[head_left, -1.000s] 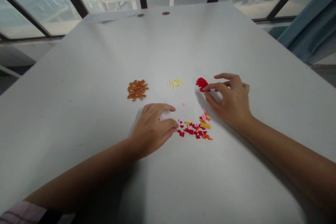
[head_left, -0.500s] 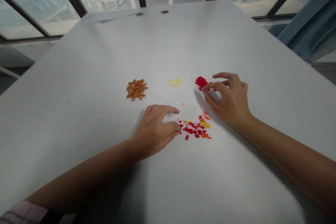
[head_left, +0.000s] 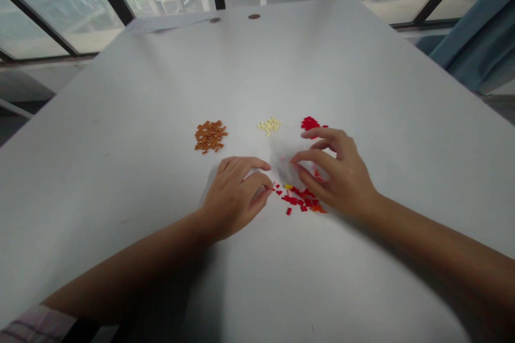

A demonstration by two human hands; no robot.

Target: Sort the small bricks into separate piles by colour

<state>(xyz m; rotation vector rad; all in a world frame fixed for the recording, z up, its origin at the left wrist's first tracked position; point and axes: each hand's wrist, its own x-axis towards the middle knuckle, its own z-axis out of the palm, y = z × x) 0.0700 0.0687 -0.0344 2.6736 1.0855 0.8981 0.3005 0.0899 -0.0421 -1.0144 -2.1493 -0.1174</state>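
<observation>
In the middle lies a mixed group of small toy building bricks (head_left: 298,201), mostly red with some orange, yellow and pink. At its left edge my left hand (head_left: 237,193) rests on the table, thumb and a finger pinched on a small red brick (head_left: 272,189). My right hand (head_left: 338,171) hovers over the far right part of the group and hides some of it. Its fingers are curved and apart, with nothing visible between them. Just beyond it sits a pile of red bricks (head_left: 309,122), partly covered by its fingers.
A pile of brown-orange bricks (head_left: 210,136) lies to the left, and a smaller pale yellow pile (head_left: 269,126) sits between it and the red one. The white table (head_left: 140,118) reaches back to windows. Two round discs (head_left: 254,16) and a paper sheet (head_left: 161,23) lie at its far edge.
My right hand has moved away from the red pile, toward me and to the left, above the mixed bricks. The left hand has barely shifted; a red brick now shows at its pinched fingertips.
</observation>
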